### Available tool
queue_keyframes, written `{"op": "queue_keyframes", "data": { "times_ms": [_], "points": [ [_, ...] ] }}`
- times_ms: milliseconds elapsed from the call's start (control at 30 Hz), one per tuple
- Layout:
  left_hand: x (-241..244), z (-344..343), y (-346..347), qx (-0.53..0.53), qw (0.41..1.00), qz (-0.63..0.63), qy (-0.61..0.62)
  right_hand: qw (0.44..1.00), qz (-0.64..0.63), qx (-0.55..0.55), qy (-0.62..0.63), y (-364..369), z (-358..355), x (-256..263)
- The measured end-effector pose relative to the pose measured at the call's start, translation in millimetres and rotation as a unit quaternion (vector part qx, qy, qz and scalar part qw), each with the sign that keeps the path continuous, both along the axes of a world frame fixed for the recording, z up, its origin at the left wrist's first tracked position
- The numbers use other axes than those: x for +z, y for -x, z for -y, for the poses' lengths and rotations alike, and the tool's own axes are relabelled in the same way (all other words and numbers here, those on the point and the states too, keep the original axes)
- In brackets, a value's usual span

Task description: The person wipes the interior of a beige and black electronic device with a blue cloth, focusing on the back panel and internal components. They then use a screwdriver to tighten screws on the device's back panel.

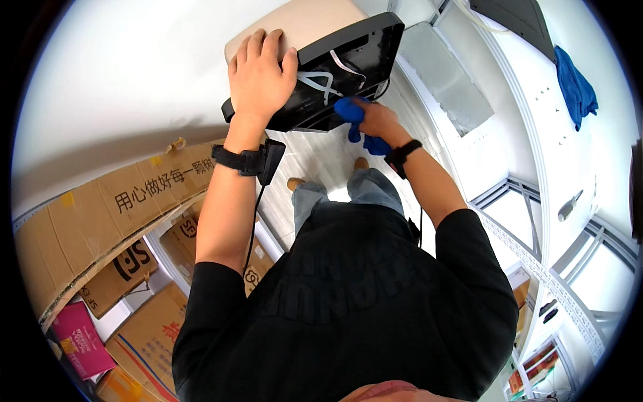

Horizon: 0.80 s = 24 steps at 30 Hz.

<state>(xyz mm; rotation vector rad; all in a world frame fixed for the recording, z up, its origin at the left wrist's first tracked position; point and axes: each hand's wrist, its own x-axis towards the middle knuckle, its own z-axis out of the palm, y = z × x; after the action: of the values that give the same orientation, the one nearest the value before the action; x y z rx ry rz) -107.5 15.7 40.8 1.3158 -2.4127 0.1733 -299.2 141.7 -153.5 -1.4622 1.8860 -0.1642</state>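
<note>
A black plastic appliance housing (351,65) with a beige panel (301,22) stands before me, its hollow inside facing me. White flat ribbon cables (316,80) hang within it. My left hand (263,75) lies flat across the rim and the beige panel, fingers spread, thumb at the black edge. My right hand (381,120) grips a blue cloth (351,109) against or just in front of the housing's lower inside; exact contact cannot be made out. Part of the cloth dangles below the fingers.
Cardboard cartons (128,191) fill a shelf on my left, with a magenta box (84,339) among them. On the right, a white work surface (542,151) holds another blue cloth (575,90), a black panel (520,22), small screws and a grey-handled tool (568,207).
</note>
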Motion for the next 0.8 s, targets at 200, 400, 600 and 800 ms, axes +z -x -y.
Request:
{"op": "queue_keyframes", "data": {
  "times_ms": [200,400,600,800],
  "points": [
    [-0.3,-1.7,-1.6,0.003,1.000,0.000,0.005,0.990,-0.046,-0.122,0.044,26.2,0.6,9.8],
    [0.8,-2.4,1.9,0.002,0.999,-0.019,-0.036,0.998,-0.051,-0.033,0.034,27.7,15.4,-21.1],
    [-1.3,0.9,-1.0,-0.001,1.000,-0.002,0.008,0.999,-0.034,-0.010,-0.025,0.5,22.2,-10.8],
    [-2.0,1.3,-2.2,-0.006,1.000,-0.001,0.005,0.995,-0.076,-0.065,-0.008,-3.2,25.7,-14.0]
  ]
}}
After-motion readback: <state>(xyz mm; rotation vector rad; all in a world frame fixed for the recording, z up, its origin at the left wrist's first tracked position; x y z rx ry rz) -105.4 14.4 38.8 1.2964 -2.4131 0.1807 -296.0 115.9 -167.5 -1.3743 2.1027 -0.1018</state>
